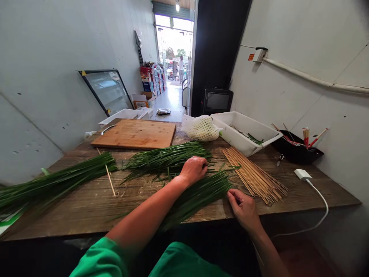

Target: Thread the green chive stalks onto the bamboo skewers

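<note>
A bunch of long, flat green garlic chives (201,196) lies on the wooden table at the front, with its cut ends toward the right. My left hand (193,170) reaches across it, fingers curled; whatever they may hold is hidden. At the cut ends is my right hand (244,209), thumb and fingers pinched together. I cannot make out what is between them. A second pile of chives (170,156) lies behind my left hand. Many thin bamboo skewers (255,177) are fanned out beside my right hand.
A cutting board (138,133), a foam-netted bundle (201,127) and a white tub (245,130) line the back. More chives (57,182) and a lone stick (110,181) lie left. Right are a black holder (300,148) and a white charger (303,174) with its cable past the edge.
</note>
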The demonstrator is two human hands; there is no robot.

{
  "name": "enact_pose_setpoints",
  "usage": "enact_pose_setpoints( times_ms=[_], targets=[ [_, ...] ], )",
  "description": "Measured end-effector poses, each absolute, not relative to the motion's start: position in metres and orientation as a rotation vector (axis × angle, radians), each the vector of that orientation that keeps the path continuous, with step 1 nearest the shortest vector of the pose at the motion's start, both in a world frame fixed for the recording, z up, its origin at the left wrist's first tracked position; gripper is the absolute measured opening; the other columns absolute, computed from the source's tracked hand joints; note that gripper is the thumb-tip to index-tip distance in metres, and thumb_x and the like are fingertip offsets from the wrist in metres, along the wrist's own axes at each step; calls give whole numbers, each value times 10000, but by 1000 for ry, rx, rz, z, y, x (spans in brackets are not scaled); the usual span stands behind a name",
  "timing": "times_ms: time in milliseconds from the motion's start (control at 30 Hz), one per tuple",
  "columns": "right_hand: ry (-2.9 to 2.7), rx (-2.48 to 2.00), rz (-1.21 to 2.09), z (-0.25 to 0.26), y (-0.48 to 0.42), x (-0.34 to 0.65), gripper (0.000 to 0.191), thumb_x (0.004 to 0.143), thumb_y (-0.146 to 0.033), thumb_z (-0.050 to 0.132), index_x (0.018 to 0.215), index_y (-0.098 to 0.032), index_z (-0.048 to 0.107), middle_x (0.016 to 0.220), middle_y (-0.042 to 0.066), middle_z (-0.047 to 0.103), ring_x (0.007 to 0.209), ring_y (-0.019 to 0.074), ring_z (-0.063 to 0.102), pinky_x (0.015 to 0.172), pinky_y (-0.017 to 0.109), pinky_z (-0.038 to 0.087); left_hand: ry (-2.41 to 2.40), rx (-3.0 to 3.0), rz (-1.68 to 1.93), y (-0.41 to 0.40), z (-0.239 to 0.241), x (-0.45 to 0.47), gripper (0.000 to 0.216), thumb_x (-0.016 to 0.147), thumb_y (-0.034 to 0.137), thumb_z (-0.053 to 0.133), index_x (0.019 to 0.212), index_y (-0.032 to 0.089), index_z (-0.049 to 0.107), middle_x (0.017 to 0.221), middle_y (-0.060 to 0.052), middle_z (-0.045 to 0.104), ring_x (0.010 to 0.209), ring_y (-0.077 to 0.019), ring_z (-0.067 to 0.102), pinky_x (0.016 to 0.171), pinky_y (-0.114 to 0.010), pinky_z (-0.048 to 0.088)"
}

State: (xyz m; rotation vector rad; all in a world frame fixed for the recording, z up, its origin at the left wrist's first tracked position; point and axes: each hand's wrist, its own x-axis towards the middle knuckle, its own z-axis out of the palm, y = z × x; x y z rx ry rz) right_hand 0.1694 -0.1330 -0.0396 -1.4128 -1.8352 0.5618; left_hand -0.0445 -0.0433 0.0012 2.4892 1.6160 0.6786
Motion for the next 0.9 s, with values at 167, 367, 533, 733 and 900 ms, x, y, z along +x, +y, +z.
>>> enact_pose_setpoints(
  times_ms=[167, 367, 533, 733, 900],
  targets=[
    [-1864, -1400, 530, -39, -133, 170, 260, 888, -360, 454, 834, -175, 628, 687, 33, 652, 582, 147, 584, 490, 230, 395, 1501, 2298, 767, -42, -3, -40, 176, 777, 170, 523, 871, 175, 671, 836, -36, 689, 766, -161, 614, 729, -254, 468],
    [-1855, -1397, 526, -40, -133, 169, 251, 888, -357, 460, 836, -176, 625, 705, 33, 657, 572, 139, 574, 502, 230, 400, 1320, 2035, 848, -43, -6, -33, 266, 756, 151, 544, 970, 166, 701, 897, -25, 720, 798, -140, 640, 768, -221, 470],
    [-1848, -1384, 528, -40, -133, 169, 251, 885, -358, 462, 855, -173, 630, 706, 41, 657, 631, 156, 608, 549, 235, 438, 1292, 1906, 885, -45, -4, -31, 228, 758, 224, 563, 897, 147, 726, 776, -17, 721, 700, -130, 623, 661, -203, 463],
    [-1834, -1398, 577, -40, -134, 170, 263, 882, -373, 461, 840, -178, 632, 637, 26, 623, 656, 171, 624, 581, 242, 463, 1302, 1919, 933, -45, -7, -29, 209, 755, 195, 550, 851, 144, 729, 737, -13, 714, 658, -114, 604, 636, -193, 452],
    [-1844, -1393, 551, -39, -133, 169, 255, 881, -363, 465, 822, -180, 632, 650, 29, 624, 656, 172, 620, 569, 240, 460, 1322, 1924, 952, -46, -6, -29, 209, 764, 202, 544, 845, 160, 733, 751, -12, 717, 677, -116, 610, 648, -194, 455]
  ],
)
